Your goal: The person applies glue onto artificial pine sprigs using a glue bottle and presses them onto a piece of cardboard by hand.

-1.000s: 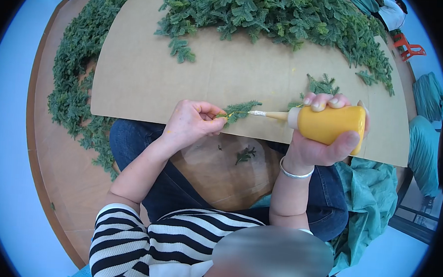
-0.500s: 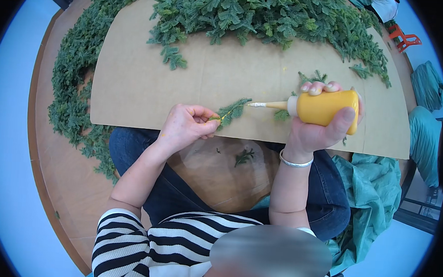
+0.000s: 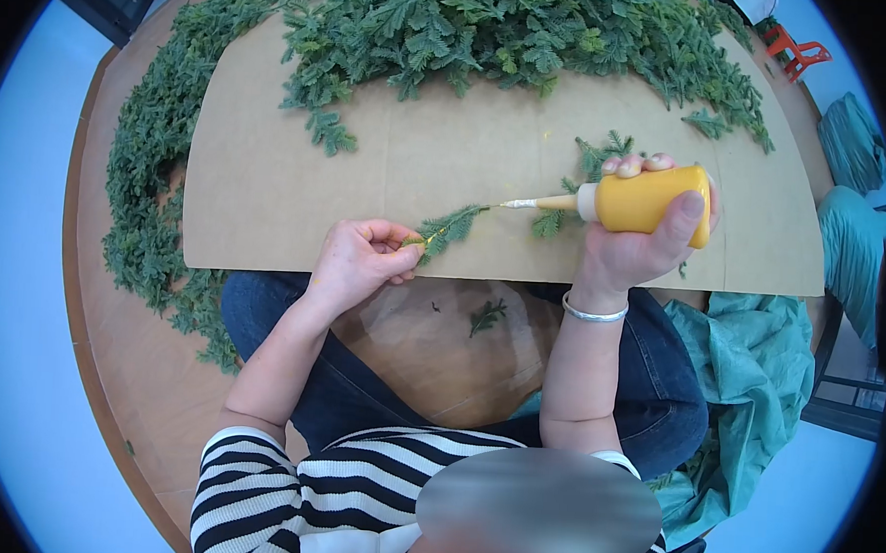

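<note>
Between thumb and fingers, my left hand [image 3: 362,260] pinches the lower end of a small green sprig [image 3: 451,227], which points up to the right and has a yellow line along its stem. My right hand [image 3: 633,236] is wrapped round a yellow squeeze bottle [image 3: 650,203], held on its side. The bottle's long nozzle [image 3: 537,202] points left, its tip close to the far end of the sprig. A few loose sprigs [image 3: 591,158] lie on the brown board [image 3: 297,189] behind the bottle, partly hidden by it.
A large heap of green sprigs [image 3: 496,34] covers the board's far side, and another pile [image 3: 147,181] lies on the floor at left. A fallen sprig [image 3: 487,317] is between my legs. Teal cloth [image 3: 743,382] lies at right, a red stool [image 3: 797,53] farther back.
The nozzle tip has shifted from the middle of the sprig to its far end. Both hands sit slightly farther left in view, and the yellow line on the sprig looks longer.
</note>
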Tool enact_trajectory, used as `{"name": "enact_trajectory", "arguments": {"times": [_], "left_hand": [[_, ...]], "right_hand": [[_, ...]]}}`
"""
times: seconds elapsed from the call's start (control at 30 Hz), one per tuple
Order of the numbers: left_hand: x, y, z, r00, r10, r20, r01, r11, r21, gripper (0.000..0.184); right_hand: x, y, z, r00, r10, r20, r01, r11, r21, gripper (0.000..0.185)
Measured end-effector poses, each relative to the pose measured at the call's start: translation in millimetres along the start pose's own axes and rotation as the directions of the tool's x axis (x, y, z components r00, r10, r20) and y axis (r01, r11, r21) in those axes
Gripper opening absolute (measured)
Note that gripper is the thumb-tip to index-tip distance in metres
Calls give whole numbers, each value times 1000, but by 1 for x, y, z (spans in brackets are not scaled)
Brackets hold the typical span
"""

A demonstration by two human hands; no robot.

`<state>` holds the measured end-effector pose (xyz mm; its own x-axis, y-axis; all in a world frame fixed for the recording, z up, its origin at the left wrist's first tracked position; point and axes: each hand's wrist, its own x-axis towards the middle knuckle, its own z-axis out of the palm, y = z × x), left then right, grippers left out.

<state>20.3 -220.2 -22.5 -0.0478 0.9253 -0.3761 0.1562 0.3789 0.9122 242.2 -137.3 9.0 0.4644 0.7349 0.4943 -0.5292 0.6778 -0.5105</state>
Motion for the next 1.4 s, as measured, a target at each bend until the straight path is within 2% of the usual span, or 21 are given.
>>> {"name": "enact_trajectory", "arguments": {"times": [0.07,0.13,0.17,0.23,0.27,0.33,0.37,0.43,0.47,0.53,0.57,0.6,0.67,0.7,0.77,0.8,0.87,0.97,1.07,1.17,1.4], "left_hand": [[3,2,4,1000,-4,-20,4,1000,8,21],[12,9,16,961,277,-24,-254,910,328,23],[16,13,24,962,271,-45,-242,913,327,23],[29,26,39,846,517,-128,-499,853,152,27],[29,34,29,841,525,-131,-506,849,153,27],[28,45,-5,719,619,-317,-398,740,542,29],[38,45,-22,717,622,-314,-401,736,545,29],[58,29,-51,278,896,-346,-122,390,913,22],[58,18,-55,275,898,-344,-111,385,916,22],[56,-2,-57,582,755,-302,-304,547,780,17],[53,-12,-57,481,860,-170,-387,382,839,16],[40,-14,-53,481,860,-172,-392,386,835,16],[14,-13,-45,438,873,216,-667,155,729,20],[9,-16,-42,446,871,203,-667,173,725,20],[2,-20,-32,614,775,149,-703,450,551,27],[4,-17,-30,612,779,137,-701,454,550,27],[15,-8,-28,732,681,12,-607,645,464,34],[23,-7,-24,636,771,46,-675,526,517,34],[23,-10,-20,627,778,42,-653,496,573,36],[27,-19,-13,657,752,-57,-605,570,556,35],[28,-15,-14,681,727,-88,-589,615,525,33]], "right_hand": [[1,-7,1,998,-39,-42,36,997,-73,43],[8,-23,-10,996,-84,33,86,994,-60,44],[9,-31,-13,986,-125,105,132,990,-53,47],[8,-52,-2,972,-171,164,165,985,50,51],[11,-63,1,947,-243,209,216,966,145,55],[14,-83,-2,931,-257,259,223,963,153,56],[14,-87,-4,917,-258,305,217,963,162,56],[4,-82,5,942,-237,237,205,967,151,54],[-1,-78,11,959,-223,174,201,970,138,53],[-11,-71,20,962,-194,190,167,975,145,54],[-12,-71,20,962,-179,204,153,978,139,55],[-13,-71,21,962,-165,218,138,982,132,56],[-15,-76,18,955,-129,267,73,975,210,59],[-16,-76,21,954,-116,276,61,978,198,59],[-19,-74,31,944,-69,321,-9,972,235,58],[-20,-71,35,941,-66,333,-15,972,235,58],[-21,-63,44,925,-77,373,-1,979,205,56],[-20,-53,51,925,-111,364,42,980,193,56],[-16,-34,40,900,-132,415,70,984,161,52],[-21,-19,46,904,-131,407,118,991,59,51],[-34,4,59,921,-23,388,33,999,-19,55]]}}
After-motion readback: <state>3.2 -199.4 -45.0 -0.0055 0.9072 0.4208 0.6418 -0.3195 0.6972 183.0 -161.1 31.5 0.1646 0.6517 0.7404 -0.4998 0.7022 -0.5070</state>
